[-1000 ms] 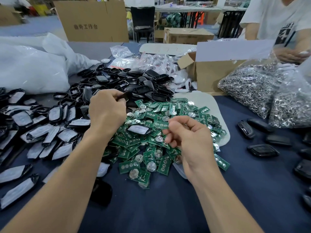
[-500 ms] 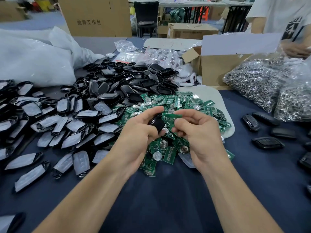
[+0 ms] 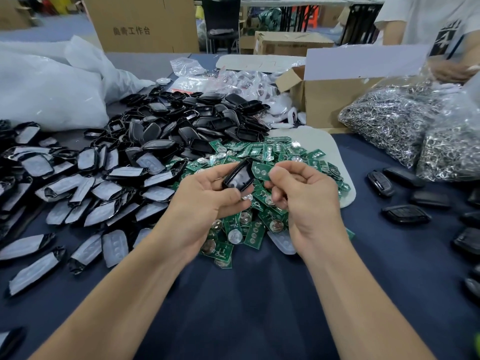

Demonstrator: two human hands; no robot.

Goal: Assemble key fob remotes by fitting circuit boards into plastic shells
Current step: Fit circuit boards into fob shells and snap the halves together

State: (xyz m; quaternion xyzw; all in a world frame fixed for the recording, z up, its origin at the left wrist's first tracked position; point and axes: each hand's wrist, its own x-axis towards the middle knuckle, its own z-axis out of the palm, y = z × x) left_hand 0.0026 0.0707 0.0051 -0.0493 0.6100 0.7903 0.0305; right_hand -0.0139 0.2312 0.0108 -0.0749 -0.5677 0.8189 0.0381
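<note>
My left hand (image 3: 205, 193) holds a black plastic shell (image 3: 239, 176) with its hollow side up, above a heap of green circuit boards (image 3: 259, 211). My right hand (image 3: 304, 196) pinches one green circuit board (image 3: 261, 172) by its edge, right beside the shell's rim. A pile of empty black shells (image 3: 197, 126) lies behind the boards. Shells with grey rubber pads (image 3: 85, 183) spread over the table's left side.
Closed black fobs (image 3: 405, 214) lie at the right. Two bags of metal key rings (image 3: 405, 126) and an open cardboard box (image 3: 332, 94) stand at the back right. A white plastic bag (image 3: 46, 87) fills the back left. Another person (image 3: 428, 24) works across the table.
My left hand drew a black shell from the pile toward me and turned it hollow side up. My right hand lifted a green board and brought it next to the shell.
</note>
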